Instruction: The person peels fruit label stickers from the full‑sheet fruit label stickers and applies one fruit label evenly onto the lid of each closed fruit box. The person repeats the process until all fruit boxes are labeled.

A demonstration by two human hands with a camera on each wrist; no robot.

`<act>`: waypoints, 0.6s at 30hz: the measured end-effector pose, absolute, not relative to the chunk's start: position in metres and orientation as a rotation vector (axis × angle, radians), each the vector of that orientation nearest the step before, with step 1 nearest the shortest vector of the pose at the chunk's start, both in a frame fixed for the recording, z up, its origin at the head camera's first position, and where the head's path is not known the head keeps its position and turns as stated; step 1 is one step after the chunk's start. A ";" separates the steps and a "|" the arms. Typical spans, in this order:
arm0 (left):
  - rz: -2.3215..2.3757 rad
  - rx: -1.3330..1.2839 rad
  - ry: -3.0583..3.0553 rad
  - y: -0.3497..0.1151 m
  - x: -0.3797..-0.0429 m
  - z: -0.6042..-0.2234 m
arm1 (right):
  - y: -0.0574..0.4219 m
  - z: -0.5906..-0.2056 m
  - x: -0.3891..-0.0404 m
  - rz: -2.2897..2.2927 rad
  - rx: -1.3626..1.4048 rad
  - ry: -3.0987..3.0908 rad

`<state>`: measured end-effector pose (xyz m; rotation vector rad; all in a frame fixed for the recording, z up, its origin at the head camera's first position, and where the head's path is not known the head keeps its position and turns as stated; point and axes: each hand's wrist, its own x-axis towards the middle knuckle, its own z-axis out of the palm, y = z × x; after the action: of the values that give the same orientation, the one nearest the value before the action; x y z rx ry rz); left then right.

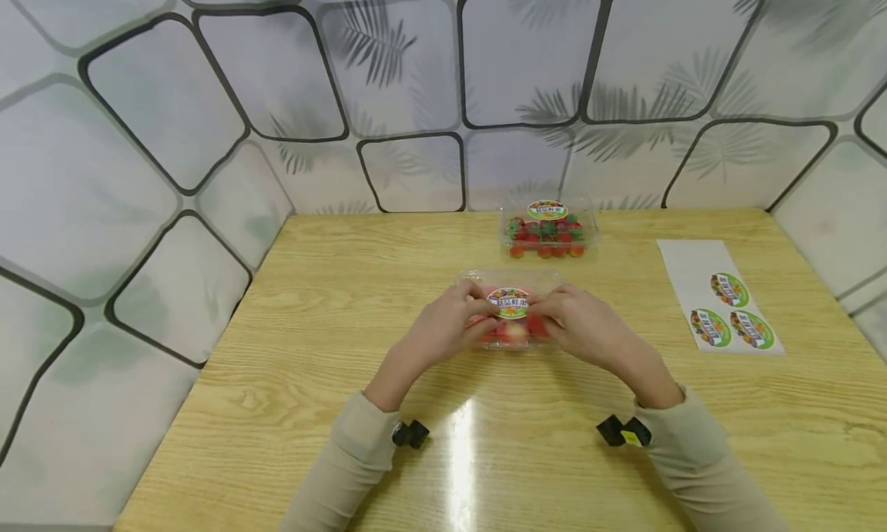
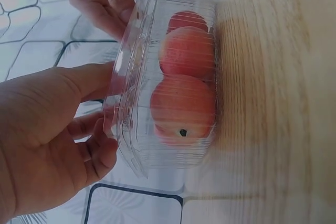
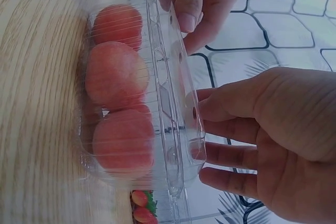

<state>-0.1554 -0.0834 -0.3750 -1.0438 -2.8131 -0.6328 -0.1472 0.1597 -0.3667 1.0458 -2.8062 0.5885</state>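
A clear plastic clamshell box [image 2: 142, 145] of round red-and-yellow fruits [image 3: 123, 142] stands on the table before me. Over its lid lies an oval, colourful printed sticker [image 1: 508, 304]. My left hand [image 1: 443, 324] pinches the sticker's left end between thumb and forefinger. At the right end, my right hand [image 1: 589, 328] pinches it the same way. The remaining fingers of both hands rest at or near the lid, as the wrist views show. The fingertips partly cover the sticker's ends, and the fruits are partly hidden behind the hands in the head view.
Behind stands a second clear box [image 1: 547, 228] of small red fruits with green leaves, bearing a similar sticker on top. A white backing sheet [image 1: 689, 266] with 3 oval stickers lies to the right. Patterned panels [image 1: 409, 170] border the wooden table [image 1: 305, 347].
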 end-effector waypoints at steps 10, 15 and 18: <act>-0.741 -0.870 -2.924 -0.084 -0.157 -0.377 | 0.163 -0.367 -0.149 0.638 0.987 -2.807; -0.827 -0.795 -2.945 -0.085 -0.159 -0.378 | 0.167 -0.368 -0.149 0.730 0.834 -2.914; -0.881 -0.755 -2.968 -0.086 -0.159 -0.380 | 0.170 -0.369 -0.150 0.841 0.765 -2.973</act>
<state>-0.1592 -0.0863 -0.3803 -0.7550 -2.9684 -0.8809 -0.1501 0.1700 -0.3686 0.7653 -2.9732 0.8408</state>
